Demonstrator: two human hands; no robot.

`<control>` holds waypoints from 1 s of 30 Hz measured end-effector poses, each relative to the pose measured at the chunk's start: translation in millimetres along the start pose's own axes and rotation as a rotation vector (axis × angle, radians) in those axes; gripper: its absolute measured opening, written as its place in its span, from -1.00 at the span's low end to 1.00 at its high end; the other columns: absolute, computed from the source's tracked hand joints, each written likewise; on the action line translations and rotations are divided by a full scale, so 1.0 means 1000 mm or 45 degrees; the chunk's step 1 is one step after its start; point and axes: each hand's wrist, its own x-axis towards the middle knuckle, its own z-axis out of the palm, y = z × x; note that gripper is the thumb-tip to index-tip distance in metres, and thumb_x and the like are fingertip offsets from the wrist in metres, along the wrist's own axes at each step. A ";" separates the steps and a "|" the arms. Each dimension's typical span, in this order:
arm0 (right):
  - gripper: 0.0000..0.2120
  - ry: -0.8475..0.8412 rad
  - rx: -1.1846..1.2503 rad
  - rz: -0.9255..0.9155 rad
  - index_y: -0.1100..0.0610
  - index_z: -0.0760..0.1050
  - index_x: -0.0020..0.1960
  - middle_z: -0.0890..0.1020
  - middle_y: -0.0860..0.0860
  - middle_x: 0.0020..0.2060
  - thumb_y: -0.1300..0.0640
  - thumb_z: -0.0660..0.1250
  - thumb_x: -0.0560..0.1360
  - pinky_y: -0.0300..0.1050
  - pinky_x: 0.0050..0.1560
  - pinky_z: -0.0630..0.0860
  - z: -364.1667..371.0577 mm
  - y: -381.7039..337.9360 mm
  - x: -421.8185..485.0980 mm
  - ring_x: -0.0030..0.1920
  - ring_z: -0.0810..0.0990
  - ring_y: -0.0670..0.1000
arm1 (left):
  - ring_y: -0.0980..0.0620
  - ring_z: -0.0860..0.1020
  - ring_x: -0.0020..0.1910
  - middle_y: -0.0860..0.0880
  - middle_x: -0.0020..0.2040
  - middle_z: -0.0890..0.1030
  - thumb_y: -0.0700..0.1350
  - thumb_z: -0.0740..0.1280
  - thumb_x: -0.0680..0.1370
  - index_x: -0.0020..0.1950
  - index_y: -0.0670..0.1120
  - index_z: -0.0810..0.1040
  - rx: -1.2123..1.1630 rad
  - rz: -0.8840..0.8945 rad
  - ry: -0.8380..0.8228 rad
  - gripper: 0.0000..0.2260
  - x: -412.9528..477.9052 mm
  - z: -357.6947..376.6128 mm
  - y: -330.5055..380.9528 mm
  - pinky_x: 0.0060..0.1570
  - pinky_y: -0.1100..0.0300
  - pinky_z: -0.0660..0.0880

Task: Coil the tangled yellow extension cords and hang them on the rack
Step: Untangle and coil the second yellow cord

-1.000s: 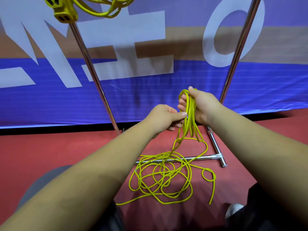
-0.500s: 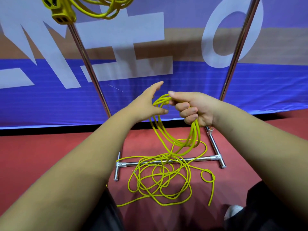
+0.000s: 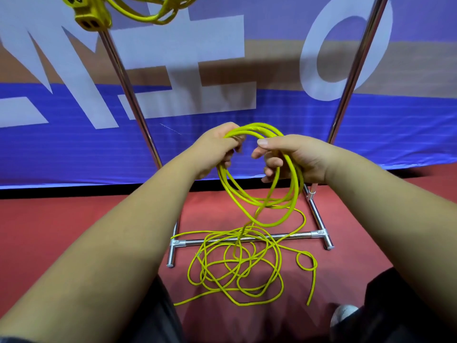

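A coil of yellow extension cord (image 3: 259, 204) hangs between my hands, several loops wide. My left hand (image 3: 215, 149) grips the top left of the coil with curled fingers. My right hand (image 3: 294, 157) holds the top right, the loops running through its curled fingers under the thumb. From the coil one strand drops to a tangled heap of the same cord (image 3: 237, 266) on the red floor, lying over the rack's base bar. Another coiled yellow cord with its socket block (image 3: 90, 17) hangs on the metal rack (image 3: 128, 95) at the top left.
The rack's right upright (image 3: 356, 70) rises behind my right hand, and its foot bar (image 3: 319, 219) runs along the floor. A blue and white banner (image 3: 247, 120) stands close behind the rack. My dark-clothed knees and a shoe (image 3: 343, 315) are at the bottom.
My left hand, open half a second ago, has closed on the top of the coil. The loops have spread wider between the two hands.
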 end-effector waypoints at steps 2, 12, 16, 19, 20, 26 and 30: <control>-0.79 0.018 -0.039 -0.037 0.20 0.56 0.08 0.36 0.02 -0.44 0.06 0.43 0.59 0.21 0.05 0.61 -0.002 -0.001 -0.002 -0.38 0.47 0.04 | 0.01 0.30 -0.42 -0.10 -0.19 0.56 -0.23 0.20 0.59 -0.06 0.00 0.55 -0.027 -0.022 0.059 -0.81 0.003 -0.003 -0.001 -0.33 0.09 0.40; -0.71 0.182 -0.097 -0.151 0.13 0.52 -0.08 0.27 -0.02 -0.47 -0.07 0.39 0.65 -0.26 -0.56 0.12 0.007 0.000 0.004 -0.60 0.19 -0.09 | 0.06 0.57 -0.19 0.04 -0.12 0.66 0.01 0.49 0.53 0.12 0.02 0.64 0.047 -0.014 0.076 -0.80 0.005 0.000 -0.023 -0.07 0.08 0.56; -0.71 0.351 0.002 -0.166 0.13 0.52 -0.10 0.29 -0.04 -0.48 -0.06 0.38 0.67 -0.29 -0.57 0.13 0.002 -0.005 0.007 -0.59 0.19 -0.11 | 0.09 0.66 -0.04 0.04 0.00 0.66 -0.03 0.52 0.54 0.35 -0.02 0.51 -0.036 -0.287 -0.152 -0.58 0.000 -0.008 -0.049 0.15 0.05 0.54; -0.71 0.492 0.114 -0.117 0.11 0.51 -0.12 0.30 -0.07 -0.48 -0.06 0.34 0.68 -0.29 -0.58 0.12 -0.008 -0.009 0.008 -0.59 0.20 -0.14 | -0.03 0.65 0.00 -0.11 0.10 0.64 -0.12 0.47 0.58 0.48 -0.09 0.38 0.179 -0.624 -0.342 -0.50 -0.006 -0.004 -0.085 0.05 0.05 0.47; -0.71 0.518 0.145 -0.097 0.10 0.50 -0.12 0.30 -0.08 -0.48 -0.06 0.33 0.69 -0.29 -0.59 0.12 -0.012 -0.010 0.007 -0.59 0.20 -0.14 | -0.05 0.66 0.05 -0.12 0.15 0.65 -0.13 0.43 0.59 0.48 -0.08 0.39 0.350 -0.690 -0.411 -0.52 -0.010 0.004 -0.097 0.03 0.07 0.48; -0.74 0.523 0.310 -0.035 0.10 0.49 -0.09 0.28 -0.10 -0.47 -0.04 0.31 0.70 -0.27 -0.63 0.13 -0.030 -0.008 0.001 -0.59 0.19 -0.16 | -0.17 0.48 0.45 -0.16 0.56 0.40 -0.05 0.49 0.55 0.68 -0.09 0.09 1.213 -0.598 -0.822 -0.18 -0.032 0.095 -0.151 0.36 0.06 0.48; -0.74 0.493 0.355 -0.036 0.11 0.49 -0.08 0.27 -0.11 -0.48 -0.02 0.29 0.70 -0.28 -0.64 0.12 -0.032 -0.007 -0.007 -0.60 0.18 -0.16 | -0.14 0.51 0.41 -0.10 0.50 0.48 -0.09 0.49 0.55 0.64 -0.03 0.24 1.085 -0.637 -0.823 -0.29 -0.036 0.145 -0.176 0.36 0.04 0.47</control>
